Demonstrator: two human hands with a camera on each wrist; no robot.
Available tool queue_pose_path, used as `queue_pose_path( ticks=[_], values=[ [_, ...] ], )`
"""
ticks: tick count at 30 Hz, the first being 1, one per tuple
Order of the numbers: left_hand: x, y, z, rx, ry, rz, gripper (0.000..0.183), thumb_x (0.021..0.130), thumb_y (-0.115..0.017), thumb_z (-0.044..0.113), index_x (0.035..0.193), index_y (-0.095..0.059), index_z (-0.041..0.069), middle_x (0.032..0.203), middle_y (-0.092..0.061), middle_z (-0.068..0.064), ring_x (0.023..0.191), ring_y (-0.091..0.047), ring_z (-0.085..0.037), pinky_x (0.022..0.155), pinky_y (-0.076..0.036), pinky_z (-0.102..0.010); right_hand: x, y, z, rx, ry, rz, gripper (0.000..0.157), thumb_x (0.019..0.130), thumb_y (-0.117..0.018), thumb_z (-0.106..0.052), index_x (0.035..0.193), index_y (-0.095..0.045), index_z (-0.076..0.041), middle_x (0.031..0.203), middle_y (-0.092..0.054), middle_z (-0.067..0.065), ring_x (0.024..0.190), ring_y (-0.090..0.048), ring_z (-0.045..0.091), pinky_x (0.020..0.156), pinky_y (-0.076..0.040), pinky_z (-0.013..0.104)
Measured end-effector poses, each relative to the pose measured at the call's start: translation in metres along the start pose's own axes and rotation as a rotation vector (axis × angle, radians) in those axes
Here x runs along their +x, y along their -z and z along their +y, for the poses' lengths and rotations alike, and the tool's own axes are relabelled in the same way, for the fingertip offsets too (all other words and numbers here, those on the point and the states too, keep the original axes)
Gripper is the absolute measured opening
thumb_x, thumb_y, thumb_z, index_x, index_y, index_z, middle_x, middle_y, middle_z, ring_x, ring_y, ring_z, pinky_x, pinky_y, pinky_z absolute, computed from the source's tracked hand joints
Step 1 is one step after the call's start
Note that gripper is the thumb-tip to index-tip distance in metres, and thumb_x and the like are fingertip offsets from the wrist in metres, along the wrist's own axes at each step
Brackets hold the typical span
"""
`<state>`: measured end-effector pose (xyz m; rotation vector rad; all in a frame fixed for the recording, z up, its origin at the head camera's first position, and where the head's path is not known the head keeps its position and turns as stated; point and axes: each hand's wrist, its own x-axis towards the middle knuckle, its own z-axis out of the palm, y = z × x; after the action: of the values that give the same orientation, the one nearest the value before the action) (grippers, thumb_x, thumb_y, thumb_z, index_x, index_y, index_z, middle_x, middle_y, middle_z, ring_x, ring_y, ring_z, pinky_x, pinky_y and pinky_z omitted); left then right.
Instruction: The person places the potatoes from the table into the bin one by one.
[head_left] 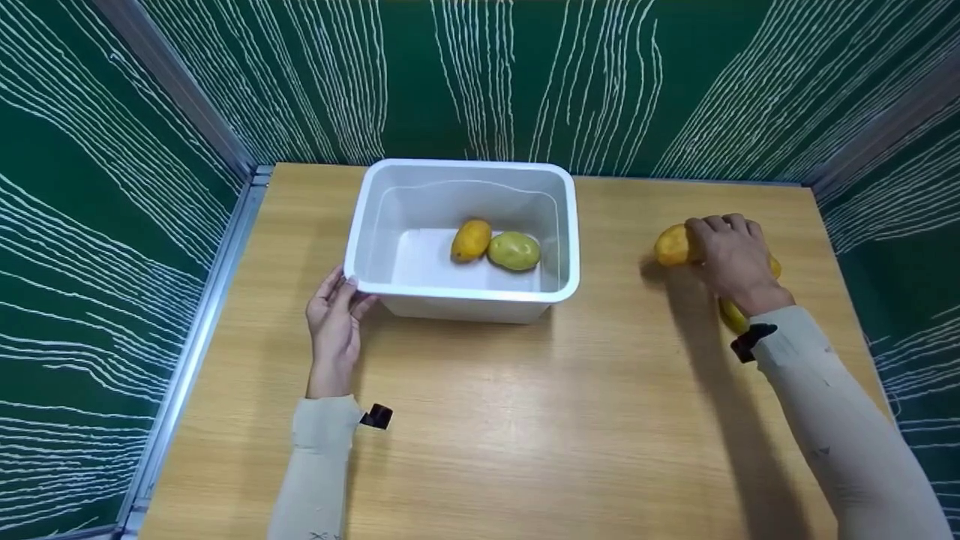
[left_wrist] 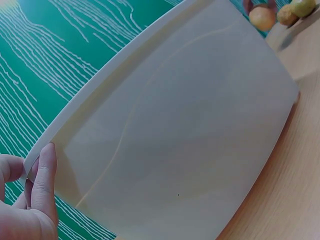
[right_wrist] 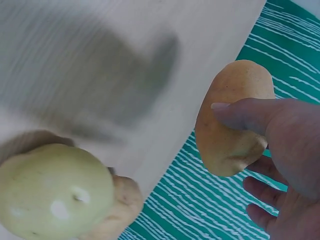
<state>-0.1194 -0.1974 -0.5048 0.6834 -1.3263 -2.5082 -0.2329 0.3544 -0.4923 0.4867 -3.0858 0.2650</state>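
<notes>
White bin [head_left: 465, 308], standing on wooden table [head_left: 480, 427]; inside, one yellow fruit [head_left: 472, 241] and one green fruit [head_left: 514, 250], side by side. Left hand [head_left: 334, 322]: pinching the bin's near-left rim. Right hand [head_left: 735, 259]: grasping an orange-yellow fruit [right_wrist: 227, 150], raised, right of the bin. Farther right of the bin: pale-green fruit [right_wrist: 55, 192], tan fruit [right_wrist: 126, 202].

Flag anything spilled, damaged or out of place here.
Nothing plainly stands out. The white bin stands upright, with a yellow fruit and a green fruit inside. The held fruit shows a crease at one end, possibly natural.
</notes>
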Motion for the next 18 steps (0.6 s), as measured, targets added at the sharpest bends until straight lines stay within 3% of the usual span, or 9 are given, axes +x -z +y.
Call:
queue_pose_path(
  ticks=[18],
  values=[
    [0.001,0.002,-0.001,0.016,-0.009,-0.013,0.049,0.108,-0.053,-0.003,0.155,-0.041,-0.008,0.142,-0.052,-0.020,0.095,-0.073,-0.018,0.082,-0.069,-0.022,0.006,0.015,-0.021,-0.013,0.084,0.104,0.065,0.081,-0.087,0.005,0.138,-0.057,0.004,0.133,-0.061,0.031,0.125,-0.047,0.051,0.116,-0.038,0.075]
  ],
)
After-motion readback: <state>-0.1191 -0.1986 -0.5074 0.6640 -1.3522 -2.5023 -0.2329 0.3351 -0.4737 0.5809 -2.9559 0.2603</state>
